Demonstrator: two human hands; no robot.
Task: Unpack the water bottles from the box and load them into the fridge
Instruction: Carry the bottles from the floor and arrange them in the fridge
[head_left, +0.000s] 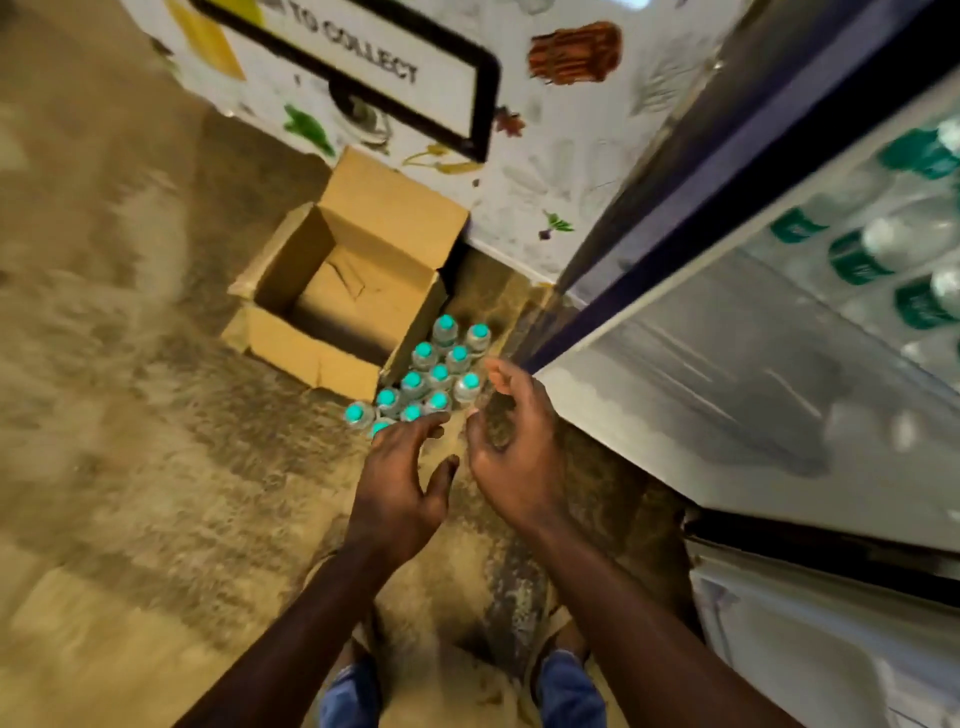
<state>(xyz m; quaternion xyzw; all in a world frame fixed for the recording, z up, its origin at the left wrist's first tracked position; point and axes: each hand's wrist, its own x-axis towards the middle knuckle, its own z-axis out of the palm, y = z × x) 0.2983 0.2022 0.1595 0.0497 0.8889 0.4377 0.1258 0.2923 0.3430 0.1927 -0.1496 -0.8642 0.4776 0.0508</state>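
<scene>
Near the middle of the frame, a cluster of small water bottles with teal caps stands upright on the sandy, mottled floor, packed close together. Just to their upper left sits a cardboard box, flaps open, its inside showing only bare cardboard. Below the bottles, both hands reach forward over them, holding nothing. On the left hand the fingers are spread and slightly bent, tips over the nearest caps; whether they touch is unclear. On the right hand the fingers are loosely curled and apart, palm turned toward the left hand, beside the right edge of the cluster. At the right of the frame stands the fridge with its door swung open; more bottles with green labels lie on their sides on a shelf in the upper right, blurred. Behind the box, at the top of the frame, is a white panel with drawings and a black-framed sign. Blue-trousered knees show at the bottom edge.
</scene>
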